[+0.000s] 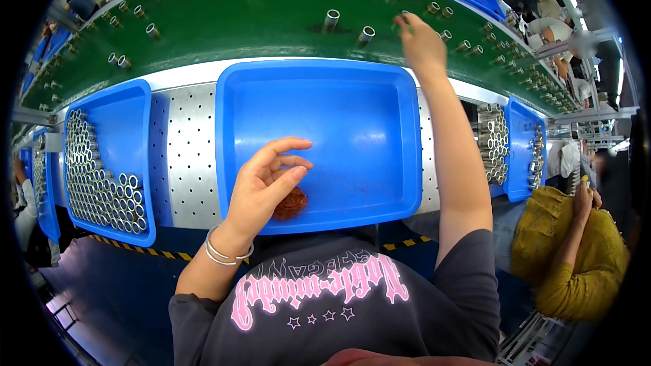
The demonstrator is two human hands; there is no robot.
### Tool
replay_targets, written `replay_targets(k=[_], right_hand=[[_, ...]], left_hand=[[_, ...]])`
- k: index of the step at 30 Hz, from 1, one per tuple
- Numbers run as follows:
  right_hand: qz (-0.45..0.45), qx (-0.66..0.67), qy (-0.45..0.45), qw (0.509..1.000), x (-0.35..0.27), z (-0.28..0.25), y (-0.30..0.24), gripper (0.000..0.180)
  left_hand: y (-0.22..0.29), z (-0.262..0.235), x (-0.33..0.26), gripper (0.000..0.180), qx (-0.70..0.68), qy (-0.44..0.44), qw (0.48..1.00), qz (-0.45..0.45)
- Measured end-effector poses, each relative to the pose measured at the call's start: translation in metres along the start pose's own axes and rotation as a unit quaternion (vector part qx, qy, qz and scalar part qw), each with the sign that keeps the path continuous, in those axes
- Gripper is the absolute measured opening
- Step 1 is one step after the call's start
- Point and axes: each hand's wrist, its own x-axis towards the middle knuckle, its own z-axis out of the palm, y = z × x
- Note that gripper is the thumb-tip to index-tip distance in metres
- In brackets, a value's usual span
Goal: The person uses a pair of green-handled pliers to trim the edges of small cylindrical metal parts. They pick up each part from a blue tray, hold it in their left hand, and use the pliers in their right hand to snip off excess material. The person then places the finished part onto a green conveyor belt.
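Head view: tray edges (315, 65) leave left fingers (296, 144) room rightward.

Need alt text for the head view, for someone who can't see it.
A person's right hand reaches over a green belt dotted with short metal cylinders. The left hand is loosely open above a large blue tray, beside a coppery mesh pad. More blue trays stocked with cylinders stand to either side.
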Motion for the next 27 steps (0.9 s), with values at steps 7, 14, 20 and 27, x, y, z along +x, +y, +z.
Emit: replay_targets(k=[7, 14, 20, 27], right_hand=[[0.018, -0.105, 0.004, 0.994, -0.021, 0.002, 0.070, 0.022], [0.031, 0.235, -0.046, 0.970, -0.045, -0.016, 0.019, 0.021], [0.038, 0.524, -0.314, 0.791, -0.124, -0.058, -0.065, 0.013], [-0.036, 0.470, -0.228, 0.852, -0.163, -0.063, -0.081, 0.016]], left_hand=[[0.002, 0.008, 0.006, 0.031, 0.013, -0.044, 0.999, 0.001], [0.003, 0.004, 0.011, 0.027, 0.106, -0.011, 0.994, 0.025], [0.005, 0.010, 0.021, 0.034, 0.195, -0.008, 0.978, 0.078], [-0.008, 0.025, 0.007, 0.045, 0.034, -0.020, 0.999, -0.010]])
